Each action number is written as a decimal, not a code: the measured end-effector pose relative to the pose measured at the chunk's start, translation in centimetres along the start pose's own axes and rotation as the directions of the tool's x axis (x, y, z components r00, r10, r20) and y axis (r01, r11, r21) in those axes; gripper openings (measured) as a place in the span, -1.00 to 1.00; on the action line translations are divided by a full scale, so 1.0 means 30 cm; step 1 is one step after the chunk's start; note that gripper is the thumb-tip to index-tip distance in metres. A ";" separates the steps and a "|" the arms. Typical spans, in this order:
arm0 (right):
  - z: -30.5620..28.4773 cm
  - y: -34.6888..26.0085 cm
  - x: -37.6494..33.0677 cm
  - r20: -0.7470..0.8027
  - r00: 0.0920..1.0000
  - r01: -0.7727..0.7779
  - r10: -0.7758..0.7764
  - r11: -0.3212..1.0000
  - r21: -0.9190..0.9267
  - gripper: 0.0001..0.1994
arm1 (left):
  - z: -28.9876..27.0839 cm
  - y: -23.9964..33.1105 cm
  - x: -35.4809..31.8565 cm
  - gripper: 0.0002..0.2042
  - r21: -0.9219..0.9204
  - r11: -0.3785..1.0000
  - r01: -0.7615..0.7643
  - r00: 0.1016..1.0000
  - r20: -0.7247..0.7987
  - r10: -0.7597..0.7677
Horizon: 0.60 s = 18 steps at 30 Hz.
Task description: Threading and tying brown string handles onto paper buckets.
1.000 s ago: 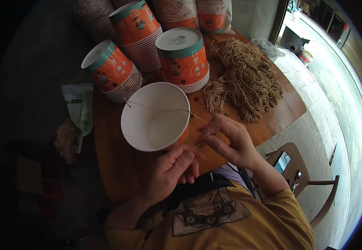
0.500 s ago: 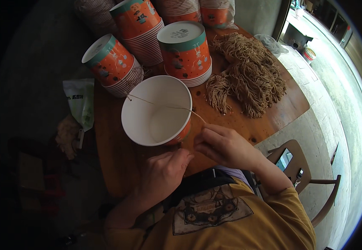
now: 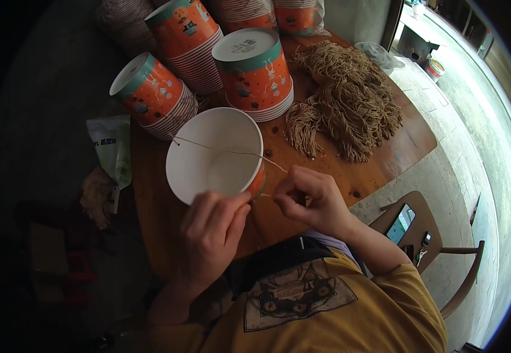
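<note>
Left hand [image 3: 213, 226]: forearm rising from the lower edge, back of the hand uppermost, wrist bent inward; set at the near rim of the paper bucket, partly covering it. Fingers curled, thumb and forefinger tips brought together on a short stretch of thin tan cord [image 3: 226, 152].

Right hand [image 3: 317, 197]: forearm entering from the lower right, knuckles up, just beside the bucket. Fingers folded, thumb and forefinger bent round a small gap; the same cord passes into the grasp and shows again on its left side, toward the left hand.

Paper bucket [image 3: 208, 162]: one, white inside, orange outside, mouth tilted toward the wearer, on the wooden table [image 3: 379, 173]. Cord threaded at the left rim, crossing the mouth to the right rim.

Cord bundle [image 3: 355, 112]: tan, loose, on the table beyond the right hand.

Bucket stacks, inverted: upright stack [image 3: 252, 76] behind the bucket; leaning stack [image 3: 155, 94] at its far left, both close by.

Edges and room: near table edge beneath the hands, close to the mustard shirt [image 3: 379, 312]; bare wood between right hand and cord bundle, widening toward the right-hand corner.
</note>
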State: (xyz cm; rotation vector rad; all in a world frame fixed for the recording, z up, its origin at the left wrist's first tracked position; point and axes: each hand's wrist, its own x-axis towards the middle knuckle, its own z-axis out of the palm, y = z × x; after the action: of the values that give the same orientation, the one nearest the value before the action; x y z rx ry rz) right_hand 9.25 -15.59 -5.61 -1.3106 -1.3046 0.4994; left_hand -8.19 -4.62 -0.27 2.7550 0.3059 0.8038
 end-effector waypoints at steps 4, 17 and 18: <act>0.046 0.012 0.011 -0.218 0.976 -0.004 -0.027 0.990 -0.141 -0.91 | 0.023 -0.022 0.065 -0.64 0.062 0.996 0.064 0.998 0.000 -0.064; 0.092 0.002 0.089 -0.314 0.945 0.034 -0.093 0.981 -0.190 -0.90 | -0.022 -0.084 0.113 -0.71 -0.364 0.811 0.459 0.888 0.221 -0.404; 0.093 -0.004 0.095 -0.312 0.947 0.020 -0.080 0.982 -0.190 -0.89 | -0.023 -0.089 0.113 -0.70 -0.379 0.805 0.457 0.889 0.226 -0.398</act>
State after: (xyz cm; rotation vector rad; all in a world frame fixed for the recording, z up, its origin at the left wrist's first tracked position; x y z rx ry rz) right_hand 7.58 -12.03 -5.06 -1.4399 -1.1280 0.1226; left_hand -6.12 -1.06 1.17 2.1927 0.6209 0.4863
